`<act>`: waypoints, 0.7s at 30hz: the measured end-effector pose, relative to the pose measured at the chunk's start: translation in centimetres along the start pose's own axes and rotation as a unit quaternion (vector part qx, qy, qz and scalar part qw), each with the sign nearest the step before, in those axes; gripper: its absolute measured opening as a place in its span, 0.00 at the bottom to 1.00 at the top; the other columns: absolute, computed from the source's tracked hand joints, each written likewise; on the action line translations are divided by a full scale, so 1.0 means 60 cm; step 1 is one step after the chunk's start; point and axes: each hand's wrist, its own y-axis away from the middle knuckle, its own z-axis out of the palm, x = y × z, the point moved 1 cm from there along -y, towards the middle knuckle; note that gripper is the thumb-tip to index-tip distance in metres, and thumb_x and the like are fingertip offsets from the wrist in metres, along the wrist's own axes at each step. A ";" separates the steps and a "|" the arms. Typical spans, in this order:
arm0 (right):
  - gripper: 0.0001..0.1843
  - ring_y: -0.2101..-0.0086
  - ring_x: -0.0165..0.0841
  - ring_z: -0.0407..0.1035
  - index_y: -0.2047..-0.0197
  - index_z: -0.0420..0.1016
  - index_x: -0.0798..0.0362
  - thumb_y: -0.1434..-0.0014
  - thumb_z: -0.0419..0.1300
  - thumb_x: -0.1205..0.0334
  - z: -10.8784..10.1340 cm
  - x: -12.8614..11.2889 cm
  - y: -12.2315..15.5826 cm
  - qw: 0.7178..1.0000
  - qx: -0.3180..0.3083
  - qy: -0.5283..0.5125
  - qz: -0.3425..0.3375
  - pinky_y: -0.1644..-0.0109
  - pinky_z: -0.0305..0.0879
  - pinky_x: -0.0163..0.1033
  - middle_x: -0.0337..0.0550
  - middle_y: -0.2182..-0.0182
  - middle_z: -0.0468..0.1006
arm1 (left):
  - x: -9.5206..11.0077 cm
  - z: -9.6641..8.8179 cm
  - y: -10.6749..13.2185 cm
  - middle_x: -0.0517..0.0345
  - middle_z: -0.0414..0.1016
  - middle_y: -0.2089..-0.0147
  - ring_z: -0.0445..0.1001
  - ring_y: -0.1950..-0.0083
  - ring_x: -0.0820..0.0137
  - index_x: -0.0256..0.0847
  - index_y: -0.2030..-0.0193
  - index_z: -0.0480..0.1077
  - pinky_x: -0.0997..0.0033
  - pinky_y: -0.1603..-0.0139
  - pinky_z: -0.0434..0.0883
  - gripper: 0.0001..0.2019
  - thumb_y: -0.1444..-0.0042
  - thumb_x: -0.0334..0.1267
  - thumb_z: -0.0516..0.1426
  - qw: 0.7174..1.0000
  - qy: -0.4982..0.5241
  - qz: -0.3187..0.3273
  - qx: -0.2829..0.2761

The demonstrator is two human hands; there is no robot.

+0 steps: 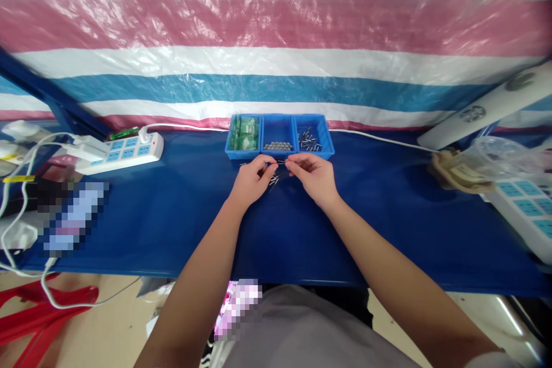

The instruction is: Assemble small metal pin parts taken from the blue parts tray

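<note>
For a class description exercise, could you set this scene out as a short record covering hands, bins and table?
Left hand: fingertips on one end of a thin piece
Right hand: fingertips on its other end
Left bin: green contents, too unclear to name
Middle bin: small shiny parts
Right bin: metal pins
Blue table: loose thin parts near the hands
Table's left: white power strip
Table's right: clear plastic container

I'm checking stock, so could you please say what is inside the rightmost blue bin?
The rightmost bin holds loose, thin metal pins; whatever lies beneath the top ones is covered.
</note>
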 end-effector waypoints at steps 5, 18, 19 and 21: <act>0.16 0.69 0.35 0.78 0.62 0.82 0.50 0.49 0.73 0.49 0.003 -0.003 0.002 1.000 -0.006 -0.011 0.007 0.62 0.80 0.44 0.41 0.69 0.83 | -0.001 -0.003 0.000 0.62 0.74 0.73 0.70 0.72 0.74 0.41 0.58 0.73 0.75 0.67 0.66 0.16 0.30 0.49 0.50 1.000 -0.006 -0.018 -0.019; 0.15 0.64 0.36 0.79 0.63 0.80 0.49 0.50 0.74 0.51 0.002 -0.011 0.003 0.999 -0.010 -0.033 -0.002 0.51 0.79 0.49 0.43 0.63 0.84 | 0.000 0.000 0.000 0.67 0.69 0.76 0.68 0.74 0.75 0.43 0.49 0.73 0.75 0.65 0.67 0.13 0.34 0.46 0.56 1.000 -0.001 -0.001 0.012; 0.15 0.64 0.36 0.79 0.63 0.80 0.49 0.50 0.74 0.51 0.002 -0.011 0.002 0.999 -0.010 -0.034 -0.002 0.52 0.79 0.49 0.43 0.63 0.84 | 0.000 0.000 0.000 0.67 0.69 0.77 0.68 0.75 0.75 0.43 0.49 0.73 0.75 0.65 0.67 0.13 0.34 0.46 0.56 1.000 0.000 0.003 0.014; 0.16 0.64 0.36 0.79 0.63 0.80 0.50 0.50 0.74 0.51 0.002 -0.011 0.002 0.999 -0.011 -0.031 -0.002 0.52 0.79 0.49 0.43 0.64 0.84 | 0.000 -0.001 0.000 0.67 0.69 0.77 0.68 0.75 0.75 0.43 0.51 0.73 0.75 0.66 0.67 0.11 0.34 0.45 0.56 1.000 -0.001 0.004 0.013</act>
